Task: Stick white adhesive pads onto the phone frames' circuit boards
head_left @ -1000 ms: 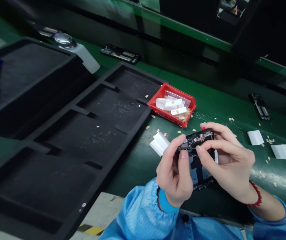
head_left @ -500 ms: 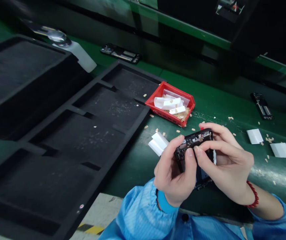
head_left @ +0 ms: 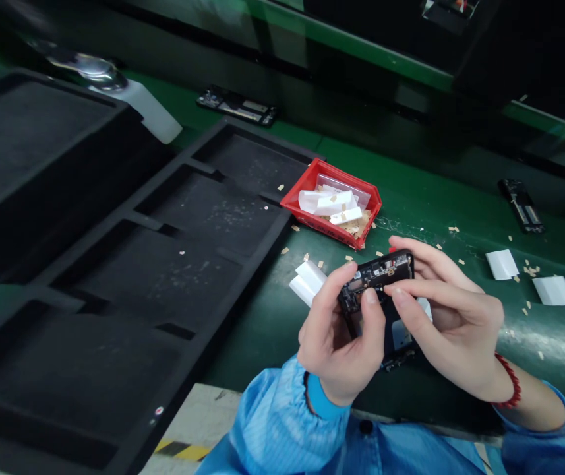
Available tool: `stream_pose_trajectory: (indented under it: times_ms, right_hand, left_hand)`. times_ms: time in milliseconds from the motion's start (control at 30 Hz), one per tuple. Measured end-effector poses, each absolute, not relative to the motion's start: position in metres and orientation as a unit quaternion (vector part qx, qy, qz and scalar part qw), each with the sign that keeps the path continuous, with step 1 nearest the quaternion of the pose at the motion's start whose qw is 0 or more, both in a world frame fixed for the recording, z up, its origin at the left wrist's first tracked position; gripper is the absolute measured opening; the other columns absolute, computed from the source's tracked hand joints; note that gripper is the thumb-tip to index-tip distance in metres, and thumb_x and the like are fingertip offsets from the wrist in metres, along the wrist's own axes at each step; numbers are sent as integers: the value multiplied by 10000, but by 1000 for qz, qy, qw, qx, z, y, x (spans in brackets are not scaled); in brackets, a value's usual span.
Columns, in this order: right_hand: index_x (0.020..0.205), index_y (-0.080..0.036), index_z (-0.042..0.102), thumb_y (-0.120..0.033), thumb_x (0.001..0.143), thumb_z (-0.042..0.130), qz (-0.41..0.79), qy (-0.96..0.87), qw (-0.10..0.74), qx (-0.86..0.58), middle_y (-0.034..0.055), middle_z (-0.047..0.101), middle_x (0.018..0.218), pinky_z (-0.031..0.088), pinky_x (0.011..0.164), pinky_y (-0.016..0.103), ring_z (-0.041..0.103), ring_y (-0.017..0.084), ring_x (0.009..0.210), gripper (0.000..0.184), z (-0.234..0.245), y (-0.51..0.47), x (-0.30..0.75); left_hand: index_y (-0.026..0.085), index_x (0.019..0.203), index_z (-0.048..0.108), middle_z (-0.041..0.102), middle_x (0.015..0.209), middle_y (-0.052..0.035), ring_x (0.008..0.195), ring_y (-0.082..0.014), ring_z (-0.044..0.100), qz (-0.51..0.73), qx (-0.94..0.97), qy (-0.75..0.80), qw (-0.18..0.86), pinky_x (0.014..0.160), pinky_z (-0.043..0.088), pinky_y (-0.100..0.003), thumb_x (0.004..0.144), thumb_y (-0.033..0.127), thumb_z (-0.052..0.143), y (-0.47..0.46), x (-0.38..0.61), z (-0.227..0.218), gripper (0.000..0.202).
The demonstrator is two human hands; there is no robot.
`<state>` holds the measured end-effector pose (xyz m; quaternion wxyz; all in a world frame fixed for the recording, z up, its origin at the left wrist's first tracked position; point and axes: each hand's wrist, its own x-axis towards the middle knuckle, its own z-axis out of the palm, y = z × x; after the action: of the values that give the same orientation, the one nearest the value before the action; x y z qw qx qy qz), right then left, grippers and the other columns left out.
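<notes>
Forward and down from the head view, a black compartmented tray [head_left: 124, 270] occupies the left half of the scene, with a black block [head_left: 29, 145] beyond it and a white object with a shiny top [head_left: 151, 112] behind that. A red bin [head_left: 308, 178], holding white slips and tan tabs, sits at the tray's right edge. One phone frame [head_left: 237, 105] lies at the back of the green bench [head_left: 411, 191]; a second frame [head_left: 521, 206] lies to the right. Two white papers [head_left: 502, 264] and loose tan pieces [head_left: 529, 269] are scattered near the right hand [head_left: 460, 330]; a folded sheet [head_left: 306, 282] lies just beside the left hand [head_left: 339, 343], partly covered by it. The opened phone [head_left: 389, 316] is held tilted above the bench, right of the tray, both hands hiding parts of it. The left hand grips its side, thumb across the inner face. The right hand comes from the other side, thumb and a fingertip nearly together at the components; whether they pinch a part cannot be told.
</notes>
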<state>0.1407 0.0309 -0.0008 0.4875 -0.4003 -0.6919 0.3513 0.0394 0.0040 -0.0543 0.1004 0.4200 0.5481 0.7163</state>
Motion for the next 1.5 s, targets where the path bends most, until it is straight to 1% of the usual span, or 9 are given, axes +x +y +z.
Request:
stream_pose_trajectory:
  times_ms: [333, 667, 833, 900, 1000, 1100, 1200, 1333, 1500]
  right_hand:
    - [909, -247, 801, -65, 862, 696, 356, -689, 485, -403, 93, 711, 1256, 657, 879, 419, 753, 237, 975, 216, 0, 34, 143]
    - [1041, -236, 796, 15, 836, 683, 340, -722, 495, -344, 118, 647, 1381, 635, 966, 445, 696, 282, 1187, 343, -3, 33, 141]
    - [1011, -174, 788, 32, 837, 681, 295, -751, 488, -332, 154, 632, 1398, 629, 974, 362, 704, 248, 1174, 290, -4, 34, 142]
    - [998, -179, 784, 15, 845, 688, 317, -740, 484, -343, 143, 636, 1388, 624, 973, 338, 717, 226, 1136, 265, -5, 35, 144]
    - [1027, -217, 761, -25, 857, 705, 419, -678, 478, -368, 98, 672, 1325, 628, 951, 312, 703, 208, 1154, 263, -8, 39, 147]
    - [1011, -243, 744, -26, 828, 740, 493, -615, 491, -371, 44, 728, 1161, 619, 949, 261, 705, 172, 1131, 284, -12, 42, 145]
    - [917, -245, 735, -17, 792, 768, 498, -586, 508, -388, 1, 732, 1024, 604, 910, 183, 725, 115, 998, 262, -14, 44, 141]
    - [878, -244, 728, -29, 784, 773, 501, -565, 514, -406, -10, 723, 1013, 587, 884, 143, 716, 89, 946, 239, -16, 44, 138]
    - [896, -247, 762, -41, 855, 701, 550, -533, 507, -395, 1, 744, 1012, 599, 844, 145, 725, 85, 905, 219, -15, 45, 143]
  left_hand:
    - [199, 1240, 693, 798, 1024, -25, 804, -144, 776, 719, 413, 550, 102, 739, 636, -208, 828, 52, 706, 4, 40, -54, 438]
    - [216, 1284, 685, 801, 1079, -29, 878, -163, 786, 718, 417, 548, 104, 786, 638, -213, 818, 14, 698, 3, 39, -56, 508]
    - [229, 1288, 688, 800, 1090, -21, 902, -163, 784, 722, 412, 546, 101, 806, 638, -215, 808, -5, 698, 4, 38, -56, 534]
    - [234, 1291, 686, 799, 1094, -18, 905, -160, 781, 722, 412, 546, 102, 813, 636, -216, 806, -10, 698, 3, 37, -57, 543]
    - [236, 1294, 684, 797, 1097, -20, 916, -159, 777, 721, 415, 546, 104, 825, 633, -224, 811, -11, 698, 3, 37, -57, 543]
    - [229, 1303, 677, 792, 1116, -26, 935, -160, 770, 717, 418, 546, 111, 842, 630, -235, 821, -3, 694, 3, 38, -57, 535]
    - [238, 1306, 676, 792, 1113, -14, 926, -148, 767, 713, 422, 547, 117, 842, 625, -219, 820, -2, 699, 3, 39, -56, 542]
    - [255, 1288, 692, 799, 1102, 10, 907, -139, 775, 710, 417, 551, 135, 828, 626, -194, 826, 14, 709, 3, 37, -53, 521]
    - [296, 1307, 685, 753, 1259, 30, 1139, -183, 725, 721, 412, 518, 205, 989, 579, -229, 938, 104, 619, 3, 29, -51, 421]
